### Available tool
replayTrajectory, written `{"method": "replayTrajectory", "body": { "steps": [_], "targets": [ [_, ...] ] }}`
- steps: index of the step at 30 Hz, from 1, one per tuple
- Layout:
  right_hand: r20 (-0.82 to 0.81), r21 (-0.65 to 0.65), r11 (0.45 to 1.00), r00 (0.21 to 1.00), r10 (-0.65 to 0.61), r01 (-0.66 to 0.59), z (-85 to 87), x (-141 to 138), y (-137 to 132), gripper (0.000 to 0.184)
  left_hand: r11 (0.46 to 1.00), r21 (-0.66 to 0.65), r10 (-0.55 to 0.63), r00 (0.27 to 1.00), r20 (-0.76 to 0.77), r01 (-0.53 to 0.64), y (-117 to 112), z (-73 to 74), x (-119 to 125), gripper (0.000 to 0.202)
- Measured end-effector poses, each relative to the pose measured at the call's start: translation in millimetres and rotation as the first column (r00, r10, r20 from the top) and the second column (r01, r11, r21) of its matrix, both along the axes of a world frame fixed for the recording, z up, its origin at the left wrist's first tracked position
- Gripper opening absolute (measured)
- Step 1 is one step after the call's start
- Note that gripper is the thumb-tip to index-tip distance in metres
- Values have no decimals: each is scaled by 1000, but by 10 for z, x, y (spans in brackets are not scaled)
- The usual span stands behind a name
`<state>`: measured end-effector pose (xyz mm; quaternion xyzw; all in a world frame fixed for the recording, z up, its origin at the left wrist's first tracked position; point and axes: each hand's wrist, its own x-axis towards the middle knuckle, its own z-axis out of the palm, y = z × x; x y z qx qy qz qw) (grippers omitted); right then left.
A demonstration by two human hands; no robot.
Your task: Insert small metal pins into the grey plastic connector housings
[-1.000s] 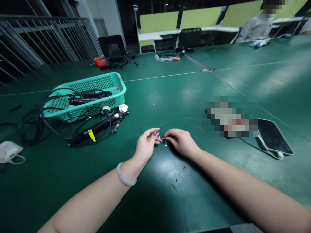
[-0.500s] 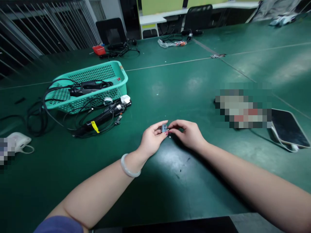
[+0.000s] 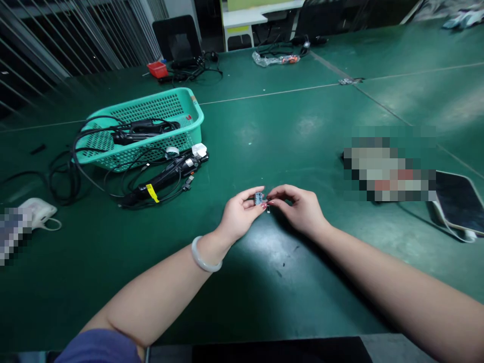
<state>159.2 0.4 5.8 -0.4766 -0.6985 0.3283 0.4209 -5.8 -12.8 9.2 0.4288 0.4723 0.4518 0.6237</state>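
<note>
In the head view, the small rectangular blue-grey piece with a bumpy face (image 3: 258,198) has turned since a second ago to show that face more fully, and both hands' fingertips have drawn closer together; the camera has shifted too. The piece is in the left hand (image 3: 238,218), just above the dark green surface (image 3: 227,312). It looks light and stiff, perhaps easily dropped, so its edges seem the best hold. The left fingers (image 3: 251,192) are clamped on it. The right hand's (image 3: 308,207) fingertips nearly meet at its side, a small pale strip (image 3: 268,209) just below; whether they grip anything, I cannot tell.
</note>
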Motion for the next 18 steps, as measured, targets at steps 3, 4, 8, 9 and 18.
{"method": "replayTrajectory", "body": {
  "steps": [3, 4, 8, 9, 18],
  "targets": [
    [3, -14, 1000, 1000, 15, -15, 26, -30, -19, 8, 1000, 15, -5, 1000, 2, 5, 1, -14, -10, 43],
    [5, -16, 1000, 1000, 14, -14, 36, -38, -25, 8, 1000, 15, -5, 1000, 3, 5, 2, -17, -11, 41],
    [11, -22, 1000, 1000, 9, -9, 58, -51, -41, 7, 1000, -1, 11, 1000, 0, -11, 7, -10, -6, 38],
    [14, -25, 1000, 1000, 7, -7, 58, -49, -44, 8, 1000, -5, 18, 1000, -4, -18, 8, -5, -4, 38],
    [117, -122, 988, 990, -84, 99, 72, -29, -72, 18, 999, 13, 29, 1000, -11, -29, -37, 0, -4, 36]
  ]
}}
